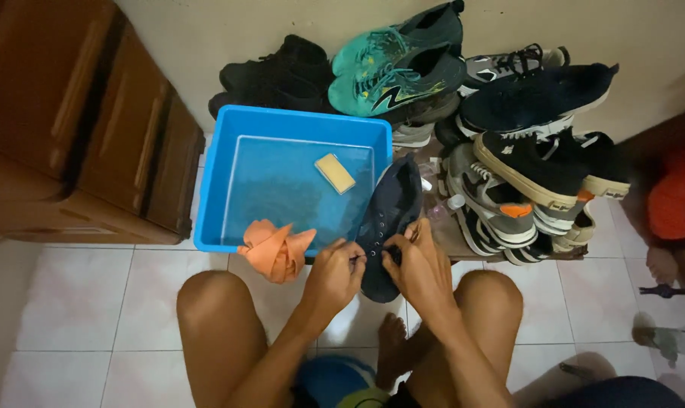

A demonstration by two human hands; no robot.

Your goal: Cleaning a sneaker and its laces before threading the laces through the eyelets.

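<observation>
at the far left a brown wooden cabinet (78, 121) stands against the wall, on the white tiled floor (78, 332); just right of it sits a blue plastic tub (214, 189) holding shallow water, with a small tan sponge (335, 173) lying in it, and an orange cloth (276, 248) draped over the tub's near rim, looking unused for now; the person squats with both knees wide, and between them the left hand (333, 273) is pinched narrow on what seems to be a lace end at the dark navy shoe (388, 219); the right hand (419, 266) is curled closed on the shoe's laced upper, thumb and fingers pressing at the eyelets; the shoe leans with its toe up on the tub's right rim and its heel down near the floor, touching both hands; judging by this, the work is at an early stage: the lacing is only being handled, most of it appears to sit in the eyelets, and the shoe shows no sign of wetting or scrubbing, though the dim light makes that hard to tell; further right a heap of shoes (509, 151), black, teal, grey and navy, is stacked against the wall; at the right edge part of another person in an orange sleeve (679, 196) shows, well apart from the shoe.
</observation>
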